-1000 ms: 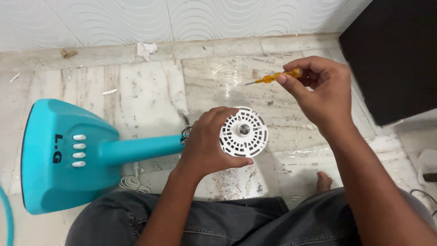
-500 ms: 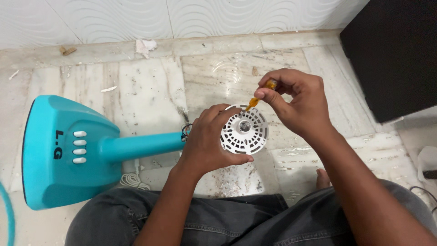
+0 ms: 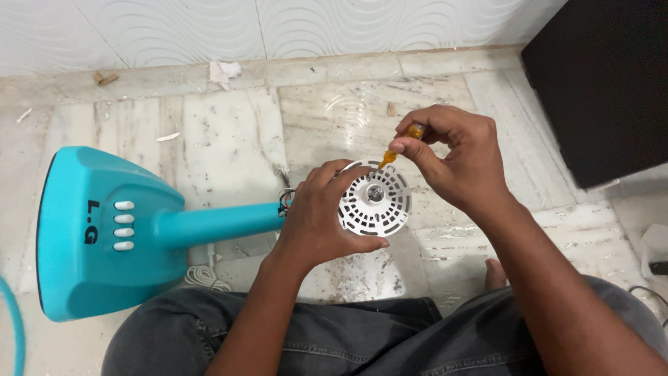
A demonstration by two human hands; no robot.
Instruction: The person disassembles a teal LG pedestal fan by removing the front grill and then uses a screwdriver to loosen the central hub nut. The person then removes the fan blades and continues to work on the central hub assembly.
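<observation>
Screwdriver, pinched in the right hand, is now lowered onto the white motor cover, which is gripped by the left hand above the floor.

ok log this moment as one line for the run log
left hand: grips white vented motor cover | right hand: holds orange screwdriver, tip at cover's upper rim | teal fan stand: lying on marble floor

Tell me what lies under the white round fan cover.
The left hand wraps the white cover from below; the teal fan neck leads in beside it. The motor behind is hidden. The right hand holds a yellow screwdriver on top.
</observation>
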